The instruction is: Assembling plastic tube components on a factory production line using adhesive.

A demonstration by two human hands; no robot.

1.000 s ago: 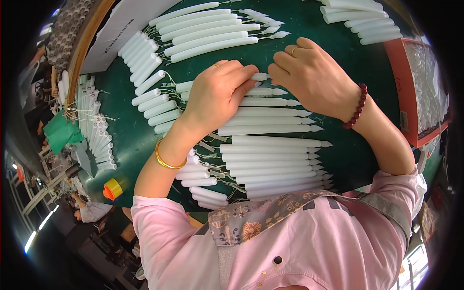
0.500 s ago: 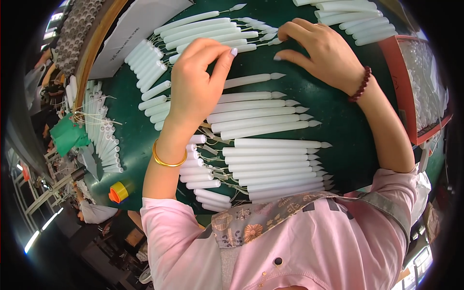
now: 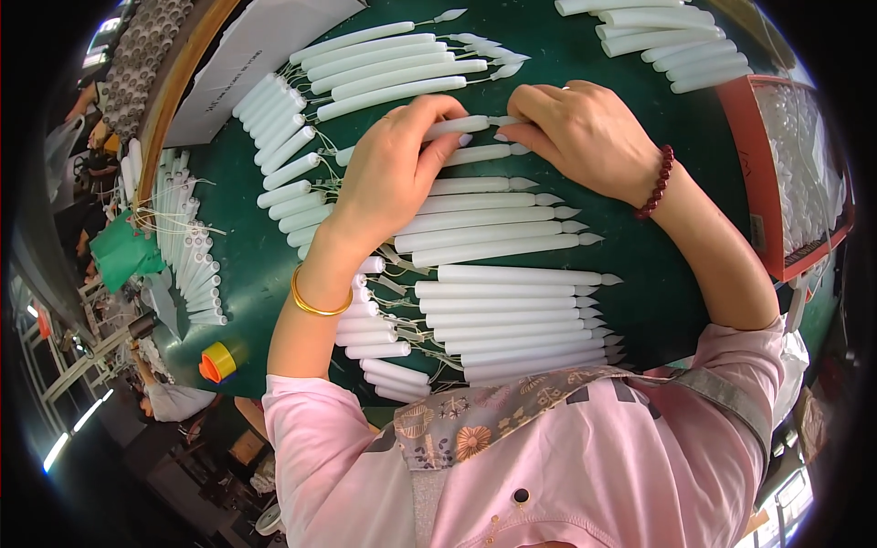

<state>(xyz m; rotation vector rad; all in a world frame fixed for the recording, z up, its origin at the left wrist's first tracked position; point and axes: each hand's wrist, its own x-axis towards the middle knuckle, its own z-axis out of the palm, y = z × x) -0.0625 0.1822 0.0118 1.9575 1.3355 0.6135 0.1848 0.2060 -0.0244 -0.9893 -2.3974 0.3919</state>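
Note:
My left hand (image 3: 388,173) grips the body of a white electric taper candle (image 3: 470,125) between thumb and fingers. At its right end, the thumb and fingers of my right hand (image 3: 589,132) pinch a small flame-shaped tip (image 3: 499,121), which sits against the candle's end. Just below lies another candle (image 3: 484,154), partly hidden by my left hand. Nearer me, several white candles with flame tips (image 3: 512,297) lie side by side. Beyond my hands, more candles (image 3: 393,85) have tips (image 3: 507,68) hanging off their ends on thin wires.
Short white tubes (image 3: 290,171) are wired to the candles' left ends. A red box (image 3: 763,183) with clear plastic stands at the right. White tubes (image 3: 662,36) lie at the far right. A yellow tape roll (image 3: 219,362) and wired tubes (image 3: 196,260) lie left on the green table (image 3: 242,274).
Both hands have come nearer to me with the candle. The flame tip, apart from the candle's end before, now sits against it, and my right fingers have closed on it.

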